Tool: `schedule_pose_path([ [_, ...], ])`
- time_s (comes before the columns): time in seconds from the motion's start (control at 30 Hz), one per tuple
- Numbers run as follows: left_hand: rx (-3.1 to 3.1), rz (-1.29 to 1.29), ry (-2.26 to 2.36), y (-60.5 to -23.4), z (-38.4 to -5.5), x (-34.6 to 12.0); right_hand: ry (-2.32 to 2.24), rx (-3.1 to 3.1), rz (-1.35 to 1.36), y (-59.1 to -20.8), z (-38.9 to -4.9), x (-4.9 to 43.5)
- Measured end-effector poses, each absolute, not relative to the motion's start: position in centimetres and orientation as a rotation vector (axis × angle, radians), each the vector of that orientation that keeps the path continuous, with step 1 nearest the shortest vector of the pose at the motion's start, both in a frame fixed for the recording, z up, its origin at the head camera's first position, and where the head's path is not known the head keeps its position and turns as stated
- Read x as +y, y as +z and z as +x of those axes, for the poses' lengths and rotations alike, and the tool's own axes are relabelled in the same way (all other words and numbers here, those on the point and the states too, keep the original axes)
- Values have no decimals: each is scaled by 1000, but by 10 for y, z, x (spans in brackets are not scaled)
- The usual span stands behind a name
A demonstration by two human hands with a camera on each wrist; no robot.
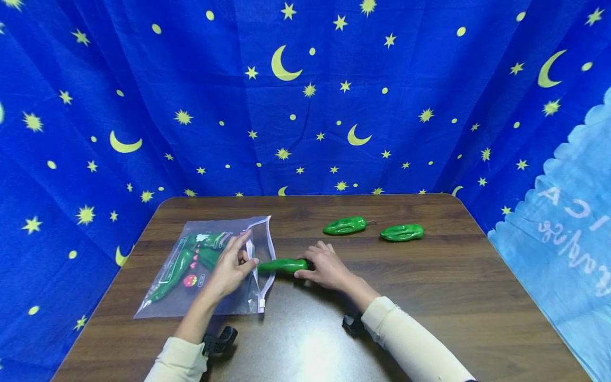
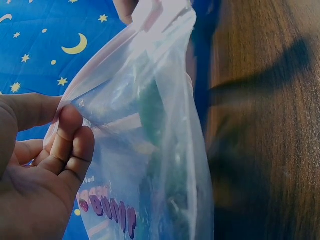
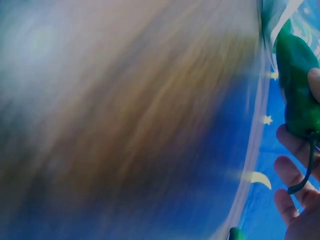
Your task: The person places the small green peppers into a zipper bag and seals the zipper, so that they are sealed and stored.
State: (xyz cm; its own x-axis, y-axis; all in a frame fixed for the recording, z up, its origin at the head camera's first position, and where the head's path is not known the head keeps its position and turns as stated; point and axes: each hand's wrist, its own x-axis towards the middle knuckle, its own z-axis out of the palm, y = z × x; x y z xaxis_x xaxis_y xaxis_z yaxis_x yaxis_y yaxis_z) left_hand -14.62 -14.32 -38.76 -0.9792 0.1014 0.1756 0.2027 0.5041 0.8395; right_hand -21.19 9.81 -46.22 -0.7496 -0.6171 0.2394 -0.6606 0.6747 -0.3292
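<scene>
My left hand [image 1: 231, 271] pinches the upper edge of a clear zip bag [image 1: 219, 302] near its mouth, thumb and fingers curled on the plastic. Inside the bag lie green peppers [image 1: 175, 273], seen through the printed film. My right hand [image 1: 328, 266] grips a long green pepper [image 1: 285, 266] by its stem end, and the pepper's tip reaches into the bag's mouth. In the right wrist view the dark curved stem [image 3: 306, 175] hangs by the fingers. The left wrist view shows the lifted zip edge [image 2: 80, 82] between thumb and fingers.
Two more green peppers, one [image 1: 345, 226] nearer the middle and one [image 1: 402, 232] farther right, lie toward the back of the wooden table [image 1: 429, 297]. A blue curtain [image 1: 305, 106] with stars and moons hangs behind. A light blue cloth [image 1: 568, 223] hangs at the right.
</scene>
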Motion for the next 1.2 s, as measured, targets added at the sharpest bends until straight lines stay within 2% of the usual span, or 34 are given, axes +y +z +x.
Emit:
schedule_pose_path([
  [0.33, -2614, -282, -1478, -423, -165, -154, 599, -2743, 1031, -462, -211, 84],
  [1.2, -2604, -308, -1477, -424, -167, -157, 488, -2742, 922, -464, -210, 46],
])
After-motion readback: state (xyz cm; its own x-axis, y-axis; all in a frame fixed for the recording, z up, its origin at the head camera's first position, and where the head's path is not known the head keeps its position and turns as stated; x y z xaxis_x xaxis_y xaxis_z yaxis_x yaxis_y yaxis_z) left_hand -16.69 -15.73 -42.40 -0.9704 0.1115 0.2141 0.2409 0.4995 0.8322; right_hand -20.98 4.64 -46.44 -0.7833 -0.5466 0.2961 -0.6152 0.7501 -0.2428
